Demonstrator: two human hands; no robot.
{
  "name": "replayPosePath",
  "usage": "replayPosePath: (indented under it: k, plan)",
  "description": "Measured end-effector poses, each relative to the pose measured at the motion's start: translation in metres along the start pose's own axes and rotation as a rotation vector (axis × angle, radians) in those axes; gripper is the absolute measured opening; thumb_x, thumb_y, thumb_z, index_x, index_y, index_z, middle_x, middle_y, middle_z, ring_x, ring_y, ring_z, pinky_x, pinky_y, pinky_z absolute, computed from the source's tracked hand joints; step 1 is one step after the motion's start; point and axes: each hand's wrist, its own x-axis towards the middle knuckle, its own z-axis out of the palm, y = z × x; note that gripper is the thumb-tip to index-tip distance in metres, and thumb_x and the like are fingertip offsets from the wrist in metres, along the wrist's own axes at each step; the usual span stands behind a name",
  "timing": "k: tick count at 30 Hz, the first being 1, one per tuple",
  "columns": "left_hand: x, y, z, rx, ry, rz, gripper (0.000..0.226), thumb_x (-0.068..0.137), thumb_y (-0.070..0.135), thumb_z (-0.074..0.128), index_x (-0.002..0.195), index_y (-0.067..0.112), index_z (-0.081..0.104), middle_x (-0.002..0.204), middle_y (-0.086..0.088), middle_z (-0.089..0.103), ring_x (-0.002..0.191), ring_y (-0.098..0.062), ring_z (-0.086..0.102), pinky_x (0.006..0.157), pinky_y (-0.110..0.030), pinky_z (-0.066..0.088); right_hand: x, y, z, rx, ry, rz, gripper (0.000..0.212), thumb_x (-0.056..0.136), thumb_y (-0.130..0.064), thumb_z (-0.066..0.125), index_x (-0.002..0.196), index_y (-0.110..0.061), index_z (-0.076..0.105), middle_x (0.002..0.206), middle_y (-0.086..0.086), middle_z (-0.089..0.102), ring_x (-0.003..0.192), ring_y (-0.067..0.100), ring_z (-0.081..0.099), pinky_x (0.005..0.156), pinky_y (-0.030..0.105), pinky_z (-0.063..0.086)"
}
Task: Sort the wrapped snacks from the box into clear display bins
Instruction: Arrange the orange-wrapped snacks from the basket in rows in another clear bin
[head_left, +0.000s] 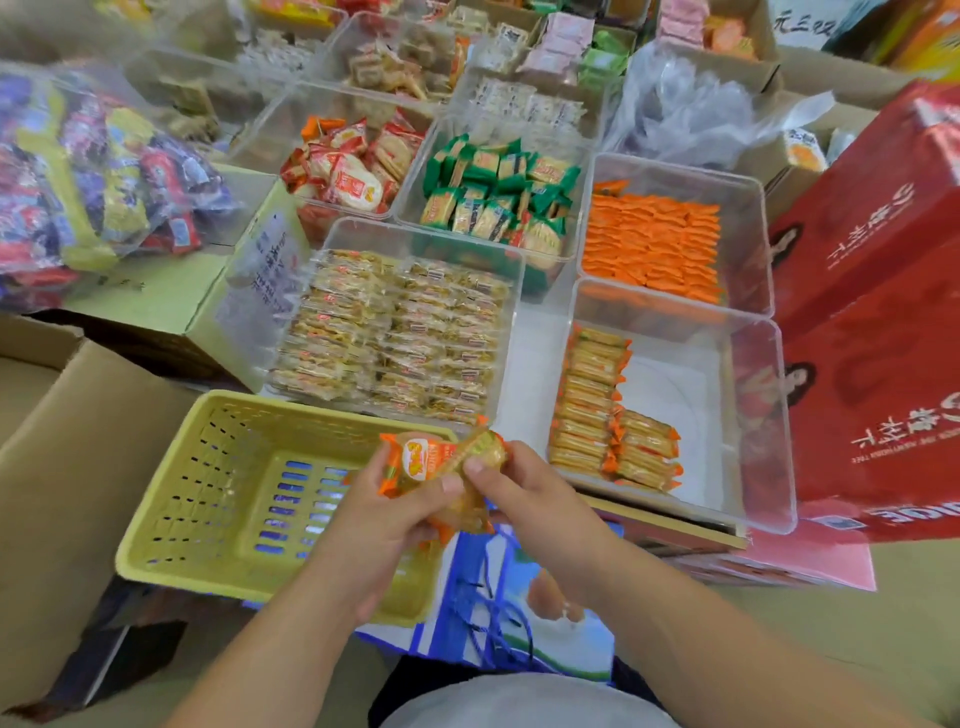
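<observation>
We are holding our hands over the yellow basket (197, 483): our left hand (389, 519) is gripping the orange wrapped snacks (431, 462), our right hand (524, 499) is pinching that same bunch, and the partly filled clear bin (670, 405) is sitting just beyond.

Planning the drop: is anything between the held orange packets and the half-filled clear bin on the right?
Nothing visible. The left hand and right hand hold the orange packets above the yellow basket; the clear bin is open-topped, its right half bare.
</observation>
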Motion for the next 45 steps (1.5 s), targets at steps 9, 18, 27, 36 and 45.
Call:
replayPosePath:
  k: [9,18,27,36,45]
  plan:
    - [0.013,-0.039,0.113,0.124,0.117,-0.025,0.047,0.079,0.039,0.076,0.120,0.017,0.070,0.104,-0.011,0.079,0.086,-0.023,0.078,0.062,-0.034,0.061,-0.008,0.026,-0.130,0.118,-0.015,0.009,0.028,0.093,-0.039,0.071,0.118,-0.027,0.063,0.114,-0.002,0.073,0.107,0.020,0.070,0.093,0.043,0.057]
    - [0.003,-0.044,0.176,0.282,0.023,-0.048,0.032,0.074,0.051,0.075,0.090,0.024,0.080,0.088,-0.008,0.078,0.075,-0.020,0.074,0.059,-0.026,0.056,-0.016,0.015,-0.186,0.201,-0.266,0.033,0.021,0.103,-0.032,0.055,0.110,-0.021,0.072,0.114,0.006,0.075,0.108,0.020,0.071,0.098,0.044,0.053]
    - [0.008,-0.044,0.201,0.273,0.364,0.166,0.053,0.064,0.079,0.065,0.087,0.032,0.068,0.091,-0.003,0.076,0.082,-0.016,0.075,0.073,-0.035,0.054,-0.021,0.014,-0.173,0.264,-0.322,0.057,0.032,0.102,-0.050,0.046,0.124,-0.039,0.067,0.124,-0.006,0.072,0.116,0.014,0.068,0.100,0.041,0.054]
    - [0.020,-0.045,0.205,0.221,0.597,0.405,0.048,0.063,0.077,0.071,0.101,0.053,0.056,0.101,0.007,0.066,0.086,-0.004,0.068,0.075,-0.032,0.051,-0.019,0.024,-0.160,0.398,-0.350,0.115,0.036,0.107,-0.033,0.039,0.129,-0.022,0.065,0.113,0.013,0.075,0.103,0.031,0.073,0.081,0.046,0.061]
    - [0.025,-0.047,0.217,0.285,0.374,0.285,0.070,0.081,0.056,0.063,0.143,0.047,0.034,0.135,0.022,0.043,0.129,-0.009,0.050,0.092,-0.029,0.047,-0.014,0.020,-0.161,0.267,-0.254,-0.005,0.031,0.109,-0.031,0.036,0.126,-0.047,0.057,0.109,-0.031,0.071,0.105,-0.008,0.067,0.075,0.010,0.053]
